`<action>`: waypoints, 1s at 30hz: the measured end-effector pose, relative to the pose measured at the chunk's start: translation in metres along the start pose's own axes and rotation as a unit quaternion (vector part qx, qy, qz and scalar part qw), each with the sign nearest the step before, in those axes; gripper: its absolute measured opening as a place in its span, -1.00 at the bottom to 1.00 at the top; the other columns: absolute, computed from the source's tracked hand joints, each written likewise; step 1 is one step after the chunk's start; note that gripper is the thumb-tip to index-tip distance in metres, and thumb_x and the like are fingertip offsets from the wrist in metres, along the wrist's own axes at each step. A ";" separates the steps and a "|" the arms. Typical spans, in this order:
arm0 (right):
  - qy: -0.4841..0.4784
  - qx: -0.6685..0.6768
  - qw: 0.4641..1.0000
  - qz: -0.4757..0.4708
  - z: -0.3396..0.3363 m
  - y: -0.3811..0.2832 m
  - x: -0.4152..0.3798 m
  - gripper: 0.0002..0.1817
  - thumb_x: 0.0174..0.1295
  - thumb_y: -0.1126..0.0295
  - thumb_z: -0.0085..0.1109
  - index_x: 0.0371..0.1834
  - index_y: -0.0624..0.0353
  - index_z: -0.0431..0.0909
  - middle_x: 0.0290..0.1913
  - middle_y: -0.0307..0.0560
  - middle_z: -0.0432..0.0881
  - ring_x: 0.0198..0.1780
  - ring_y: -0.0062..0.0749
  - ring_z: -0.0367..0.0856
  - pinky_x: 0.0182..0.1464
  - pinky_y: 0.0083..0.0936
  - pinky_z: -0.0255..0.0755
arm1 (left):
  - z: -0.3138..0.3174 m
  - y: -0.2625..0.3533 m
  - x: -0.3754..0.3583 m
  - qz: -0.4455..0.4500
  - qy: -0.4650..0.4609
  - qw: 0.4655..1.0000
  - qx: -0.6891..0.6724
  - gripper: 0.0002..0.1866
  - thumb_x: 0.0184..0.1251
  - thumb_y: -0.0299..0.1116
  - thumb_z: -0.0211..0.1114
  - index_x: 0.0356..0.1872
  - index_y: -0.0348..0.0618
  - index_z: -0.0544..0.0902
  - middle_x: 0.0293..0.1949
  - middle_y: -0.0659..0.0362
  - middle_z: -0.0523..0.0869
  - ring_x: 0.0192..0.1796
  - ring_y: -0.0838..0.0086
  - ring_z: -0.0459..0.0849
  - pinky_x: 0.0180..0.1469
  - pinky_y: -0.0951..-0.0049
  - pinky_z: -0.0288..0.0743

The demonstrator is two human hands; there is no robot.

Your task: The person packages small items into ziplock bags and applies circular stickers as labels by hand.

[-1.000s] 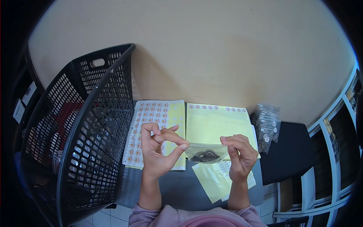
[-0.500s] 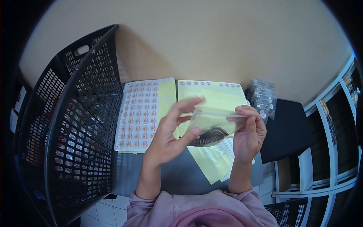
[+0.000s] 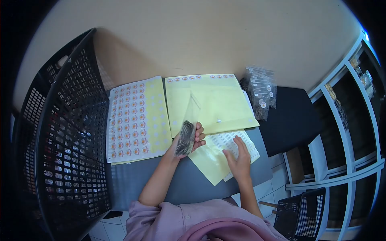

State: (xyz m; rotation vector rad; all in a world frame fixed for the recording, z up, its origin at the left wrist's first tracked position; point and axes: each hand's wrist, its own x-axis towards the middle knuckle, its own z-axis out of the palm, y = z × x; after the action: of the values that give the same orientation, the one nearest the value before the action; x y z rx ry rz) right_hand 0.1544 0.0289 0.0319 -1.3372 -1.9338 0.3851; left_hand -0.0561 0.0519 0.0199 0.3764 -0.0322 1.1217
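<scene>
A clear plastic bag (image 3: 187,134) with dark, ridged contents lies tilted in my left hand (image 3: 196,138), whose fingers curl round its right side. My right hand (image 3: 239,160) is open, its fingers apart, just over a small label sheet (image 3: 229,140) and a yellow backing sheet (image 3: 211,162) at the front of the table. Behind the bag lies a large yellow sheet (image 3: 217,100) with a row of round stickers along its top. To its left is a sheet of many round stickers (image 3: 128,120), its right part bare yellow.
A tall black perforated basket (image 3: 76,132) stands at the left. Several filled, labelled clear bags (image 3: 261,92) lie at the back right, beside a black surface (image 3: 289,120). White shelving (image 3: 350,160) and another dark basket (image 3: 301,215) are at the right.
My right hand has let go of the bag and moved down over the small sheets. The bag has turned upright in my left hand. The whole view has shifted.
</scene>
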 end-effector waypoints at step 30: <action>0.035 -0.136 0.981 0.136 -0.014 0.006 -0.050 -0.62 -0.04 0.21 0.24 -0.12 0.04 0.54 -0.07 -0.17 0.57 0.24 -0.21 0.24 0.30 -0.11 -0.24 | -0.032 -0.028 0.004 -0.095 0.065 0.992 0.056 -0.86 0.17 -0.31 0.14 -0.33 -0.07 0.38 -0.55 0.31 0.44 -0.48 0.57 0.45 -0.07 0.44 0.35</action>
State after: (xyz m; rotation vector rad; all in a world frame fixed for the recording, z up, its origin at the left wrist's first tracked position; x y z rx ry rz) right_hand 0.1771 -0.0161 0.0175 -1.7775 -1.7952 0.2037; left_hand -0.0346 0.0547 -0.0170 0.3977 0.1791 0.9602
